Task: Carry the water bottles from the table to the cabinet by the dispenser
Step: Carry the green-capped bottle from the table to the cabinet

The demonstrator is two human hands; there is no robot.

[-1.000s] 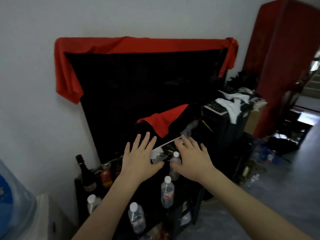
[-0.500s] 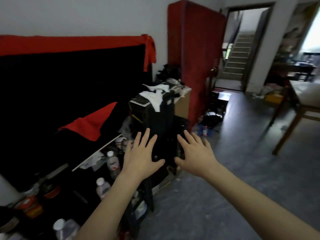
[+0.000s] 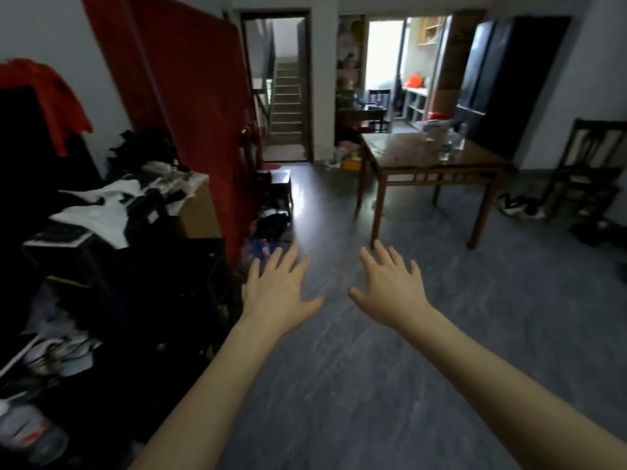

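Left hand [image 3: 279,289] and right hand [image 3: 390,287] both released, fingers spread, palms down over grey floor [image 3: 339,368], grasping nothing. Water bottles [image 3: 451,144] upright on far wooden counter [image 3: 407,154], well apart from both hands. Cluttered dark cabinet [image 3: 142,273] at left.

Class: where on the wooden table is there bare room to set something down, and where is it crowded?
The wooden table is bare along its near and left part. Clear bottles crowd the far right corner. Both hands, left and right, hold nothing.
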